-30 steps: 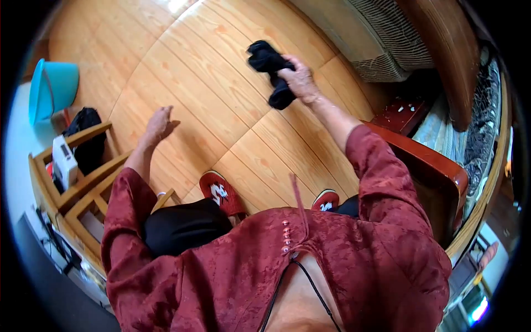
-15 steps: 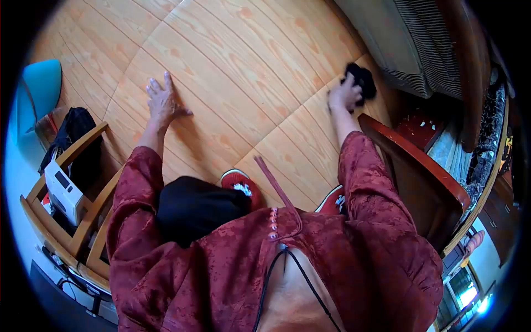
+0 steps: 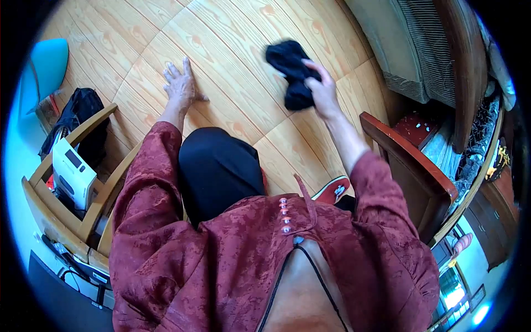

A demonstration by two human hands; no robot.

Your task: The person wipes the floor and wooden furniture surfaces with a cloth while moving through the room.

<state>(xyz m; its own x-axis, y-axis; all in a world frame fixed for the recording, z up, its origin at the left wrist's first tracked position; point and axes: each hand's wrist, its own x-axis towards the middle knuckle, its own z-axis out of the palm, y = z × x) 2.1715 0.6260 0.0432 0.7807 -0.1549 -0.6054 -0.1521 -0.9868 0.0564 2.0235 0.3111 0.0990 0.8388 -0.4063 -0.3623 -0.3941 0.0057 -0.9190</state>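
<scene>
My right hand (image 3: 322,91) grips a soft black cloth (image 3: 292,77), with the thumb showing on the near side. The cloth hangs over the wood-look floor (image 3: 232,77), slightly blurred by motion; whether it touches the boards I cannot tell. To the left, my left hand (image 3: 181,87) has its fingers spread and holds nothing. It is over the floor, palm down.
A wooden chair (image 3: 94,227) on the left bears a white box (image 3: 73,171). Behind it are a black bag (image 3: 77,119) and a teal chair (image 3: 50,66). On the right stand a dark wooden armrest (image 3: 412,157) and a striped cushioned seat (image 3: 415,55).
My right hand has lifted the black cloth from beside the seat and swung it leftward over the floor. My left hand has shifted slightly right in view, still spread.
</scene>
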